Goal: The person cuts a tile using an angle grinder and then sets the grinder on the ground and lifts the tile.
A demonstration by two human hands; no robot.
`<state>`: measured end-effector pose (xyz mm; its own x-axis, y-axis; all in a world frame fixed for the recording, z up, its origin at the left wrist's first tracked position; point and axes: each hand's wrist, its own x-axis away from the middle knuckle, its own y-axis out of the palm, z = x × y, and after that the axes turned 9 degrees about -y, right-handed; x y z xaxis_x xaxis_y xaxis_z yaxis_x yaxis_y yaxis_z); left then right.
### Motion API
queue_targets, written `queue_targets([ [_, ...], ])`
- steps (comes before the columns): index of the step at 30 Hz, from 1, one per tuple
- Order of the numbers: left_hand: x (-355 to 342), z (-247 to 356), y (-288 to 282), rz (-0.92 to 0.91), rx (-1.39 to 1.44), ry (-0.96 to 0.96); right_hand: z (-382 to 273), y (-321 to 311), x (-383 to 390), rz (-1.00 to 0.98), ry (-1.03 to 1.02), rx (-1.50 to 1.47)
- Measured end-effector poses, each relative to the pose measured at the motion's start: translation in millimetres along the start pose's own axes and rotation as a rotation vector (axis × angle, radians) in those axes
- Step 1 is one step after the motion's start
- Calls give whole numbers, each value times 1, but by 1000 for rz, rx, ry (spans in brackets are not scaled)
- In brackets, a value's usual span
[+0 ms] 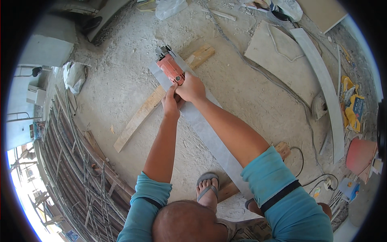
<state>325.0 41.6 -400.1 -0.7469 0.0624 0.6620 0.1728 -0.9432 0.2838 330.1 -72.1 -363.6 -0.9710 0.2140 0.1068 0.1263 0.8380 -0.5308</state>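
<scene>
A red handheld power cutter (pixel 171 69) with a dark metal front rests over the far end of a long grey tile strip (pixel 211 139). My right hand (pixel 192 88) is wrapped round the rear of its body. Close beside it, my left hand (pixel 171 104) is also closed on the cutter's back end, its thumb near the housing. The cutter's blade does not show from here. Under the strip's far part lies a wooden plank (pixel 139 117) set crosswise, and another wood piece (pixel 228 192) supports the near part by my sandalled foot (pixel 208 187).
Bundled poles (pixel 76 169) fill the left side. A power cord (pixel 266 72) crosses the dusty floor at right, near a broken slab (pixel 278 60) and another long strip (pixel 328 92). A red bucket (pixel 360 157) and yellow bags (pixel 352 105) stand at far right; a white sack (pixel 74 78) lies left.
</scene>
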Motion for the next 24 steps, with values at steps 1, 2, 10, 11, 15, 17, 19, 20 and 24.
queue_targets([
  [1, 0, 0, 0, 0, 1, 0, -1, -1, 0, -1, 0, 1],
  [2, -1, -1, 1, 1, 3, 4, -1, -2, -1, -26, 13, 3],
  [10, 4, 1, 3, -23, 27, 2, 2, 0, -2, -49, 13, 27],
  [11, 3, 1, 4, -23, 30, 8, 2, 1, -2, -26, 11, 19],
  [15, 4, 1, 4, 4, 13, -10, 4, 2, -2, -5, 3, 13],
  [17, 5, 1, 6, 1, 23, -7, 3, 2, -3, -2, 6, 16],
  [19, 5, 2, 4, 1, 31, -1, 1, 3, -3, -1, 7, 16],
  [20, 4, 2, 3, 16, 29, -4, -1, 2, -3, -23, 16, 21],
  [24, 9, -1, 9, 11, 81, 39, 0, -1, -4, -57, 43, 23],
])
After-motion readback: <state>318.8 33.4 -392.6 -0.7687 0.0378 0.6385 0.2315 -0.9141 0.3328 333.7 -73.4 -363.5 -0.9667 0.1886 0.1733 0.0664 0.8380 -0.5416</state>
